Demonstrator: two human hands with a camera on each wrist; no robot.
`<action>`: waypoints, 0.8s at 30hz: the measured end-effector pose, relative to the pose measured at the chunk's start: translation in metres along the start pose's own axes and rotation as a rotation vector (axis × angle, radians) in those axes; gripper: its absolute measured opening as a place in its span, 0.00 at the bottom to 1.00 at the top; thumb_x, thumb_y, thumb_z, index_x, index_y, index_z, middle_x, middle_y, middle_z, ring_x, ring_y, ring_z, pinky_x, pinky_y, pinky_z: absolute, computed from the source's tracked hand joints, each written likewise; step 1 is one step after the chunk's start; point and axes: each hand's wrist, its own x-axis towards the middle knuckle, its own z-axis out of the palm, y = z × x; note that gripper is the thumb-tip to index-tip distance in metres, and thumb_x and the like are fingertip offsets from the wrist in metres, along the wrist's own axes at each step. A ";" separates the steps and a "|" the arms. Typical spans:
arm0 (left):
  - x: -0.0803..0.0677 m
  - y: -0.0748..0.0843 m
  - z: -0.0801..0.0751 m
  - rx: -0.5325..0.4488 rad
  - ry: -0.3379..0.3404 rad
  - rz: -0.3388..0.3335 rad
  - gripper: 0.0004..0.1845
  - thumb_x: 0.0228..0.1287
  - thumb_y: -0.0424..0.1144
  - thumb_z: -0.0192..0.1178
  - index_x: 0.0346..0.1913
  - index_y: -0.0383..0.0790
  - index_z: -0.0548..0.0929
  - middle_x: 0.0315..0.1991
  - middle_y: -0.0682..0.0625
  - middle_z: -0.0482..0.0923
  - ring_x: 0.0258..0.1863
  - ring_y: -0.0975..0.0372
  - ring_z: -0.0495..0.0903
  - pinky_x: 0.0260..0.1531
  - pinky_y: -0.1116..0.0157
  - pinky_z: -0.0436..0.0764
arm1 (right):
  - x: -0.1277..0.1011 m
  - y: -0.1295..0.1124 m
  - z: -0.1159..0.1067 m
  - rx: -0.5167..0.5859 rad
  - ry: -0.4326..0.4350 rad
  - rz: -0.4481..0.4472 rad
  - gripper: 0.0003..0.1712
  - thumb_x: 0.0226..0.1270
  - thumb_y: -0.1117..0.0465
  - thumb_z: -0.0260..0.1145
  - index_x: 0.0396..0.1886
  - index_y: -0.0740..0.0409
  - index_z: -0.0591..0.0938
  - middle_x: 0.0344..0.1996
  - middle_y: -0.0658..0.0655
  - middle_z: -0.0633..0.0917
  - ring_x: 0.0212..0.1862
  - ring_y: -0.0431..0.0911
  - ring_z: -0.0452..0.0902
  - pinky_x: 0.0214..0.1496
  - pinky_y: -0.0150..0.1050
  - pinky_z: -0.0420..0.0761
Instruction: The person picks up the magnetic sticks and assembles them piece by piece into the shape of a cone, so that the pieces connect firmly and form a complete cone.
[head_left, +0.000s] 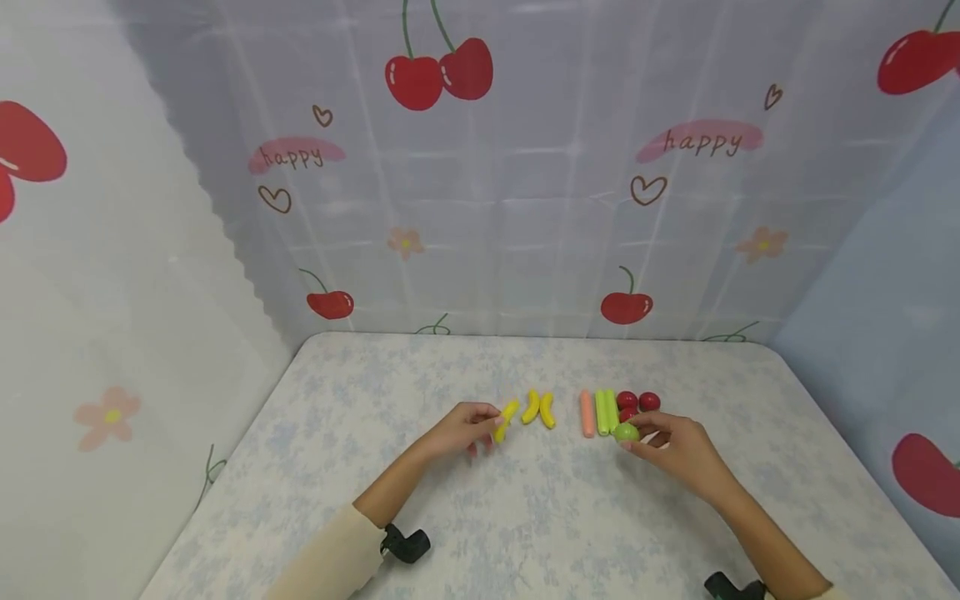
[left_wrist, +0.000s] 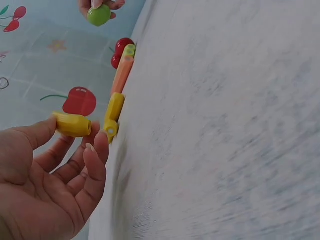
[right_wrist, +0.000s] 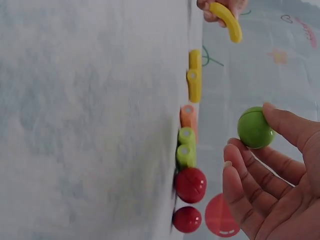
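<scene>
My left hand (head_left: 467,429) pinches a small yellow toy banana (left_wrist: 72,124) between thumb and fingers, lifted over the table. Two more toy bananas (head_left: 547,410) lie just to its right. On the other side, my right hand (head_left: 678,450) holds a green ball (right_wrist: 255,128) by thumb and fingertips. Close by that ball are two light green sticks (head_left: 602,412), side by side, and an orange stick (head_left: 587,413) left of them. Three glossy red balls (head_left: 649,402) sit just beyond the right hand's fingers, one partly hidden behind the green ball in the head view.
The pieces stand in a loose row across the pale blue-mottled table (head_left: 525,517). A curtain (head_left: 510,183) printed with cherries hangs along the table's back edge, and similar sheets rise at both sides. Each wrist wears a black camera (head_left: 406,545).
</scene>
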 end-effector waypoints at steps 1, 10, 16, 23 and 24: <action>-0.003 0.000 0.002 -0.022 -0.010 -0.006 0.16 0.79 0.45 0.55 0.54 0.36 0.84 0.35 0.47 0.85 0.31 0.54 0.84 0.20 0.65 0.79 | -0.001 -0.003 0.004 0.017 -0.006 -0.002 0.23 0.59 0.55 0.79 0.50 0.62 0.87 0.36 0.52 0.87 0.33 0.44 0.80 0.30 0.34 0.81; -0.027 -0.002 0.026 -0.230 -0.141 -0.076 0.18 0.79 0.44 0.54 0.58 0.33 0.82 0.39 0.50 0.86 0.31 0.60 0.84 0.21 0.69 0.78 | -0.008 -0.029 0.033 0.176 -0.086 0.004 0.22 0.59 0.53 0.79 0.50 0.58 0.88 0.37 0.49 0.88 0.34 0.42 0.81 0.34 0.34 0.83; -0.036 0.000 0.035 -0.338 -0.179 -0.095 0.21 0.79 0.45 0.55 0.59 0.30 0.81 0.41 0.50 0.87 0.34 0.61 0.84 0.21 0.71 0.78 | 0.000 -0.042 0.045 0.212 -0.105 -0.038 0.21 0.59 0.54 0.79 0.50 0.58 0.88 0.36 0.48 0.89 0.33 0.41 0.82 0.34 0.34 0.83; -0.045 -0.002 0.044 -0.450 -0.207 -0.113 0.23 0.80 0.46 0.53 0.61 0.27 0.78 0.42 0.52 0.86 0.36 0.62 0.84 0.22 0.72 0.78 | 0.010 -0.053 0.058 0.243 -0.073 -0.066 0.20 0.57 0.55 0.80 0.49 0.55 0.89 0.37 0.48 0.89 0.33 0.42 0.83 0.33 0.35 0.84; -0.046 -0.002 0.046 -0.472 -0.216 -0.117 0.24 0.80 0.46 0.53 0.62 0.27 0.78 0.42 0.52 0.86 0.37 0.62 0.84 0.23 0.72 0.78 | 0.011 -0.054 0.059 0.246 -0.069 -0.075 0.20 0.58 0.56 0.80 0.49 0.56 0.89 0.37 0.49 0.89 0.33 0.42 0.83 0.33 0.35 0.84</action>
